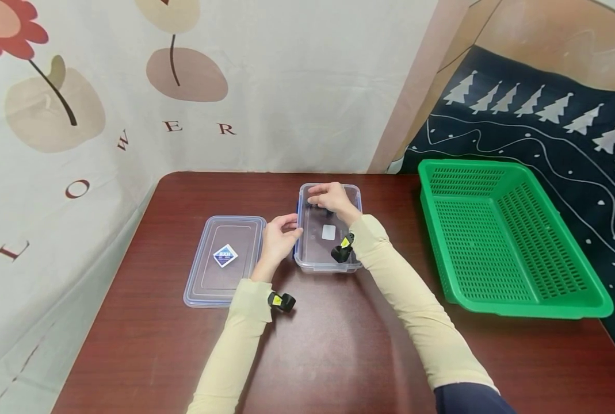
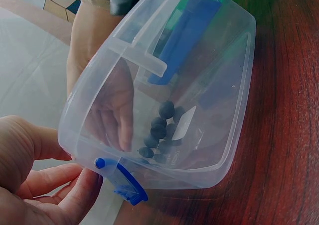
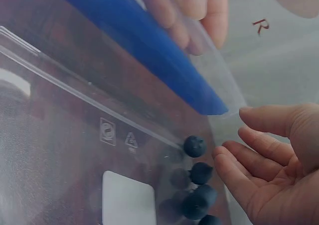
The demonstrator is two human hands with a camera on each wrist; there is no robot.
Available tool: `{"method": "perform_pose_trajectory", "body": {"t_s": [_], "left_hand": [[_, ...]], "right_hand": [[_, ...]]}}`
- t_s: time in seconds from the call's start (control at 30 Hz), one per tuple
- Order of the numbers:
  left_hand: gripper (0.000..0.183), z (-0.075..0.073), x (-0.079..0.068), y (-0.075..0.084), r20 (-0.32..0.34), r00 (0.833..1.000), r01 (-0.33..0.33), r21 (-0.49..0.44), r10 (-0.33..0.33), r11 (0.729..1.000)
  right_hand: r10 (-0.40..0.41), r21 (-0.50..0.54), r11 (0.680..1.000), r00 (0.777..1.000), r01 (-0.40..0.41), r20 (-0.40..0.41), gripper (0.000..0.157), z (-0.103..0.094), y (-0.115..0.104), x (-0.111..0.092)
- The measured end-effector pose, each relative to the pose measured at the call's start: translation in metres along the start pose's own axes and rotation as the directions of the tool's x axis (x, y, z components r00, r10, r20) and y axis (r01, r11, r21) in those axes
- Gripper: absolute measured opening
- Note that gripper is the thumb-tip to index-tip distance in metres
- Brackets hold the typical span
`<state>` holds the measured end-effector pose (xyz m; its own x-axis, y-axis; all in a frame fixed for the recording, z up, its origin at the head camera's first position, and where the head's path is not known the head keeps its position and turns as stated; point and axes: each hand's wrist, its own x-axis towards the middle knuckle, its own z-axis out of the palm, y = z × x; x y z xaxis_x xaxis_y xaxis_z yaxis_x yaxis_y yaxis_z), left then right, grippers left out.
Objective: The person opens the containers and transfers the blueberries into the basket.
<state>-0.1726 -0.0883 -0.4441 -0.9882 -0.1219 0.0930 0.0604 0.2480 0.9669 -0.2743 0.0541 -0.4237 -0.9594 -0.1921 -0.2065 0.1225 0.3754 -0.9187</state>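
Observation:
A clear plastic food container [image 1: 328,267] with blue side clips [image 2: 130,185] stands uncovered on the table. My left hand [image 1: 281,234] holds its left side near the rim, thumb and fingers at the wall beside a clip. Several blueberries [image 3: 196,202] lie clustered inside at the far end, near a white label [image 3: 128,200]. Over that end hovers my right hand [image 1: 333,198], palm down, with fingers loosely bent and no berry showing between them. Left of the container, a clear lid [image 1: 203,282] with a blue seal and a diamond sticker [image 1: 225,256] lies flat.
A large green plastic basket [image 1: 499,253] with slotted walls sits on the right part of the brown table [image 1: 328,356]. Behind the table hangs a pale flower-printed cloth [image 1: 297,86]. Dark fabric with white trees [image 1: 540,121] spreads beyond the basket.

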Motion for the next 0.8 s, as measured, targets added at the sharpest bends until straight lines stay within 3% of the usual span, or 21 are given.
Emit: {"method": "perform_pose_trajectory", "body": {"t_s": [0.23, 0.8], "left_hand": [[0.032, 0.0, -0.001, 0.0, -0.004, 1.0, 0.005, 0.014, -0.005, 1.0], [0.031, 0.001, 0.001, -0.002, -0.007, 1.0, 0.029, 0.008, -0.029, 1.0]], "right_hand": [[0.043, -0.072, 0.996, 0.999, -0.044, -0.012, 0.029, 0.008, 0.006, 0.005], [-0.062, -0.36, 0.932, 0.997, 0.04, -0.049, 0.021, 0.016, 0.007, 0.01]]}}
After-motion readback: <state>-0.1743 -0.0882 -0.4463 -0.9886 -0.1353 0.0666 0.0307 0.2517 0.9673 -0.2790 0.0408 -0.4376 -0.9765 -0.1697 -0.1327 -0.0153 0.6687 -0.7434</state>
